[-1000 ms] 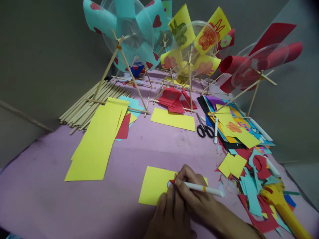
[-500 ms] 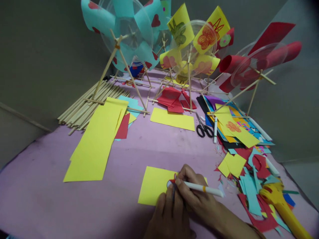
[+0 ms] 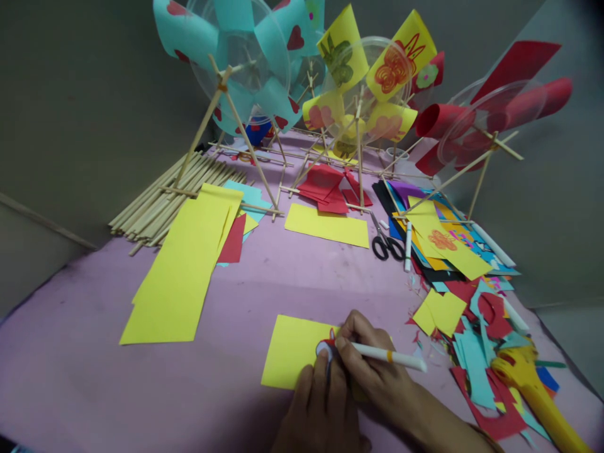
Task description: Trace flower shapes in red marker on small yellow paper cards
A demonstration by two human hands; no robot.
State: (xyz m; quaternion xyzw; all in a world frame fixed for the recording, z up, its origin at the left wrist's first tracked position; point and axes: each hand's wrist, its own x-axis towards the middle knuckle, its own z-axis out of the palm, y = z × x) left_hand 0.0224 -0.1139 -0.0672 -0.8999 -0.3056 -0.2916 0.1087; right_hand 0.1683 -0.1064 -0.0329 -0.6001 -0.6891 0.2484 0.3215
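Observation:
My right hand (image 3: 365, 362) is closed on a white marker pen (image 3: 394, 358) with an orange band, its tip down on a small yellow paper sheet (image 3: 290, 349) at the near edge of the purple table (image 3: 70, 352). Red drawn marks show at the pen tip. My left hand (image 3: 321, 409) rests just below, fingers pressed together on the sheet beside a small round white object (image 3: 323, 348). Whether the left fingers pinch that object is unclear.
Long yellow paper strips (image 3: 182, 267) lie at the left, a bundle of wooden sticks (image 3: 160, 201) behind them. Three paper pinwheels on stick frames (image 3: 358, 82) stand at the back. Black scissors (image 3: 384, 242), stacked coloured paper (image 3: 438, 242), paper scraps and a yellow glue gun (image 3: 531, 384) fill the right side.
The pen tip and my right hand have shifted slightly on the yellow sheet, with my left fingers moving a little closer to the white object. Everything else stays put.

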